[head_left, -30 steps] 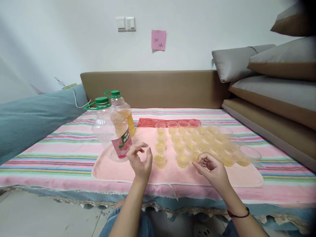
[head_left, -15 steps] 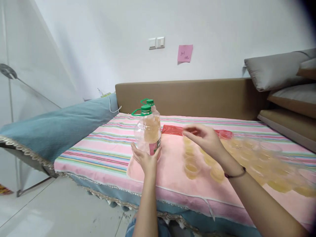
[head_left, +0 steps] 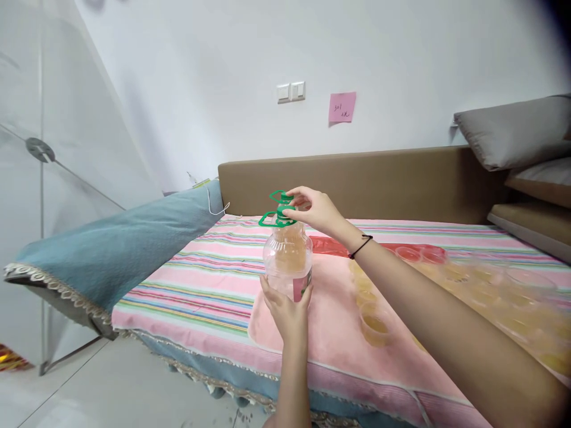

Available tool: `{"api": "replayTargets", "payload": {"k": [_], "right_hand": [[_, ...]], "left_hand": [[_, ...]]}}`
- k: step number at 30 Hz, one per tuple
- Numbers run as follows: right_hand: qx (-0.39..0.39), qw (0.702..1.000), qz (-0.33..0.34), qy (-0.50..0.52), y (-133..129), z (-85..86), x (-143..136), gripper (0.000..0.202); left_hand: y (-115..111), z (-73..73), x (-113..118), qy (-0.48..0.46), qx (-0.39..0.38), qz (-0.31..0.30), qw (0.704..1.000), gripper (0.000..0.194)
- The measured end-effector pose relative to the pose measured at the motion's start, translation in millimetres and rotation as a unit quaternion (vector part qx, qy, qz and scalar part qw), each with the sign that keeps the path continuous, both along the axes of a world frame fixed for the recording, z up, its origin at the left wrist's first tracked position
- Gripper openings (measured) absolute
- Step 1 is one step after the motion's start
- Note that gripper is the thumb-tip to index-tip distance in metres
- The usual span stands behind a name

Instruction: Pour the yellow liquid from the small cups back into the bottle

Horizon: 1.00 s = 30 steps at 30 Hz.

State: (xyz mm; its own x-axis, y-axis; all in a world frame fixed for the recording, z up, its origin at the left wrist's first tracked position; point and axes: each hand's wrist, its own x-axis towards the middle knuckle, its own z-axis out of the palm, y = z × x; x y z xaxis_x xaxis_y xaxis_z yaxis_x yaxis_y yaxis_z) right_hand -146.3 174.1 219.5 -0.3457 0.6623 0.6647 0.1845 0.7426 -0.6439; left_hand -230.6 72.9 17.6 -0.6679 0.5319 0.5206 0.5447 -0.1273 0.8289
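The left hand is gripping one of two clear plastic bottles. The right hand is touching its green cap, grip unclear.

We observe a pink paper note on the white wall, right of the light switches. Below, we record a brown backrest behind the striped cover, stacked cushions at right, a blue-green armrest at left.
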Motion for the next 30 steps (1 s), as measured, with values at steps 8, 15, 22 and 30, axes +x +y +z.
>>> {"api": "replayTargets", "payload": {"k": [8, 15, 22, 30], "right_hand": [[-0.028, 0.999, -0.001, -0.038, -8.1, 11.2, 3.9, 0.046], [-0.045, 0.997, 0.060, -0.001, -4.9, 11.2, 12.0, 0.061], [-0.088, 0.988, 0.119, -0.040, -7.2, 17.2, 15.5, 0.060], [-0.088, 0.976, 0.191, 0.051, -2.6, 21.7, 17.3, 0.061]], "left_hand": [[1.4, -1.7, 2.1, 0.004, -0.005, 0.006, 1.000, 0.113], [-0.2, -2.0, 2.8, -0.003, -0.012, -0.005, 1.000, 0.111], [-0.9, -3.1, 5.7, 0.004, -0.024, 0.007, 1.000, 0.111], [-2.3, 0.8, 7.5, -0.012, -0.007, 0.010, 1.000, 0.110]]}}
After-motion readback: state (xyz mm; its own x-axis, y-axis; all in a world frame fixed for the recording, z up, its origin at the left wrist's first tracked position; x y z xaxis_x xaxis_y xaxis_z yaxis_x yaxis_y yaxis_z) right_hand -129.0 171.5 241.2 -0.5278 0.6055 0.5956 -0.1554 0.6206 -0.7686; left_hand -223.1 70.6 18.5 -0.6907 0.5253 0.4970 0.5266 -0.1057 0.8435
